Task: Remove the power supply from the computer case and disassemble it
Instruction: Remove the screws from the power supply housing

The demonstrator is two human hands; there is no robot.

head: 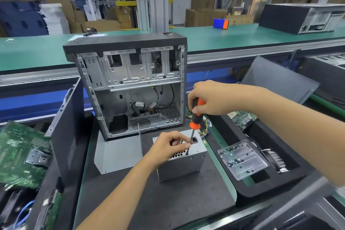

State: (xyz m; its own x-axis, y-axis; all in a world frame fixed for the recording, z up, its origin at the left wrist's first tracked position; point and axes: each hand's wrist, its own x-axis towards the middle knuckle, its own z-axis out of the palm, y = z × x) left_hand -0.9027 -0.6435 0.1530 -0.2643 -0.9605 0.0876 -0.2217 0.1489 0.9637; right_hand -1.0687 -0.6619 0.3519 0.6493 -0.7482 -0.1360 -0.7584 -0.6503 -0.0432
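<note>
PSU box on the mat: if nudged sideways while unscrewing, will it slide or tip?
Probably neither easily. The power supply is a squat metal box sitting flat on the dark mat, so tipping seems unlikely. The left hand grips its top, likely against sliding under the screwdriver.

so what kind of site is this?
Likely an electronics teardown line in a factory: stripped computer case on the bench, green conveyor belt behind, pulled circuit boards in bins, cardboard boxes stacked beyond.

The left hand (169, 147) rests on top of the power supply (183, 162), fingers curled, fingertips pinching the screwdriver (194, 117) shaft just above its tip. The right hand (209, 98) is raised above the supply, gripping the screwdriver's handle. Both forearms are bare, the left from below, the right from the right.
</note>
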